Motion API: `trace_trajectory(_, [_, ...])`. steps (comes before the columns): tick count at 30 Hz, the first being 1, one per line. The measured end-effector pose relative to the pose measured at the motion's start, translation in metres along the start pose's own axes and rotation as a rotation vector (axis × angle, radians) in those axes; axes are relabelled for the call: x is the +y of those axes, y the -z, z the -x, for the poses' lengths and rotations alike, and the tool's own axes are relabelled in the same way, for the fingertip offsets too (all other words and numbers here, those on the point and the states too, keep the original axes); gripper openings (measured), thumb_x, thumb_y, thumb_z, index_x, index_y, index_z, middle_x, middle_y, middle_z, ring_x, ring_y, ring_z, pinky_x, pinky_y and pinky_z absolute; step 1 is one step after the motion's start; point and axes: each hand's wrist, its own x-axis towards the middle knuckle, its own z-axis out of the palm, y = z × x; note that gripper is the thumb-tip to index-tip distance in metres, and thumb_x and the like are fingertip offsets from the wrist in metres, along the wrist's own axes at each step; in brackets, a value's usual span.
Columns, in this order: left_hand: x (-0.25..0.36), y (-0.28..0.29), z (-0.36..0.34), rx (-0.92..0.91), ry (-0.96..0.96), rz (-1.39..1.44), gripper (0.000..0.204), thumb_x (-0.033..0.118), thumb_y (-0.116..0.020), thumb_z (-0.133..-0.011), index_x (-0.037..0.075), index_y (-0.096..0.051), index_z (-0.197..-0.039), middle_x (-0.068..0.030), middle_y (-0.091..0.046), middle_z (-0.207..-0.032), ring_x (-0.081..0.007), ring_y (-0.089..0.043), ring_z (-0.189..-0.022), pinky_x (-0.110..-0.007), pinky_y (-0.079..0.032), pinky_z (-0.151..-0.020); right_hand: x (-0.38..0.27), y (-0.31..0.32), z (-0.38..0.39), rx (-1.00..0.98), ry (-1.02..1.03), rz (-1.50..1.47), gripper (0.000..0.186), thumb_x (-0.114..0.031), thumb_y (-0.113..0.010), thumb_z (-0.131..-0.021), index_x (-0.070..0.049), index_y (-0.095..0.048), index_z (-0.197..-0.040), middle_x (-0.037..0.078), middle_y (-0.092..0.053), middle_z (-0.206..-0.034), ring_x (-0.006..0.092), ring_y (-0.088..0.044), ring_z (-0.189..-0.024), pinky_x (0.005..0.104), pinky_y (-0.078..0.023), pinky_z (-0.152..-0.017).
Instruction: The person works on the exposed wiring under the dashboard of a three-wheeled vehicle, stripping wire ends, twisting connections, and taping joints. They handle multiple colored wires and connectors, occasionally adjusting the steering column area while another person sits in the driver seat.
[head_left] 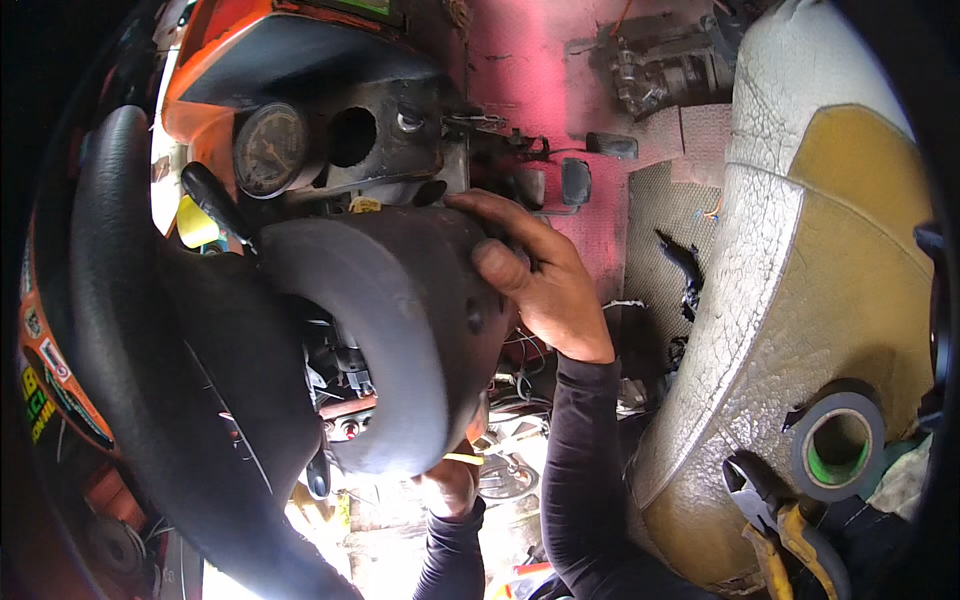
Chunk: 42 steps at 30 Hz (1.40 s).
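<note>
A black plastic steering column cover (420, 330), curved and hollow, is held between my two hands beside the steering wheel (110, 300). My right hand (545, 285) grips its upper right side, thumb on the outer face and fingers over the top edge. At its lower end, my left hand (450, 487) grasps the cover, with most of its fingers hidden behind it. Through the cover's opening, wires and a connector (355, 375) show on the column. A black stalk lever (215, 200) sticks out between the wheel and the cover.
Above stands a dashboard with a round gauge (270, 150). Pedals (576, 182) rise from the pink floor. On the cracked tan seat (740, 400) lie a black tape roll (808, 465) and yellow-handled pliers (800, 540). Loose wires (525, 365) hang behind the cover.
</note>
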Motion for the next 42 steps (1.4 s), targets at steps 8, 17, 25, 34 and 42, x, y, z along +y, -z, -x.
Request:
trace_trajectory(8, [0.003, -0.011, -0.005, 0.089, 0.024, -0.126, 0.067, 0.054, -0.057, -0.107, 0.007, -0.05, -0.154, -0.014, -0.051, -0.158, -0.0318, -0.046, -0.148, -0.057, -0.027, -0.129, 0.001, 0.002, -0.001, 0.014, -0.002, 0.059, 0.062, -0.041, -0.08, -0.096, -0.001, -0.064, -0.14, 0.011, -0.062, -0.139, 0.0216, -0.055, -0.134, 0.0367, -0.042, -0.115])
trace_trajectory(17, [0.008, -0.022, -0.01, 0.017, 0.027, -0.028, 0.055, 0.041, -0.047, -0.109, 0.009, -0.05, -0.154, -0.0132, -0.05, -0.159, -0.031, -0.044, -0.15, -0.056, -0.029, -0.128, -0.011, -0.003, -0.003, 0.023, -0.01, 0.1, 0.063, -0.04, -0.084, -0.092, 0.002, -0.064, -0.134, 0.009, -0.062, -0.131, 0.0205, -0.059, -0.124, 0.0347, -0.047, -0.109])
trace_trajectory(25, [0.02, -0.014, -0.013, 0.041, 0.104, -0.058, 0.06, 0.039, -0.047, -0.108, 0.006, -0.046, -0.157, -0.015, -0.047, -0.161, -0.0348, -0.039, -0.153, -0.058, -0.021, -0.131, -0.021, -0.01, -0.004, 0.175, 0.104, 0.44, 0.08, -0.07, -0.084, -0.073, -0.008, -0.073, -0.122, 0.013, -0.068, -0.12, 0.0358, -0.061, -0.113, 0.052, -0.042, -0.101])
trace_trajectory(34, [0.03, -0.024, -0.015, -0.241, -0.074, -0.115, 0.069, 0.036, -0.06, -0.102, 0.013, -0.036, -0.163, -0.0164, -0.035, -0.167, -0.0424, -0.033, -0.155, -0.066, -0.016, -0.131, -0.012, -0.009, -0.002, 0.216, 0.26, 0.488, 0.06, -0.053, -0.091, -0.07, -0.011, -0.075, -0.109, 0.01, -0.066, -0.106, 0.0355, -0.062, -0.103, 0.0489, -0.045, -0.09])
trace_trajectory(42, [0.033, -0.043, -0.02, 0.027, -0.067, -0.165, 0.073, 0.045, -0.069, -0.101, 0.018, -0.039, -0.162, -0.0172, -0.039, -0.164, -0.0396, -0.034, -0.155, -0.068, -0.022, -0.128, 0.002, 0.017, -0.009, 0.11, 0.207, 0.208, 0.039, -0.029, -0.083, -0.085, -0.007, -0.076, -0.116, 0.012, -0.073, -0.116, 0.035, -0.066, -0.109, 0.0436, -0.049, -0.1])
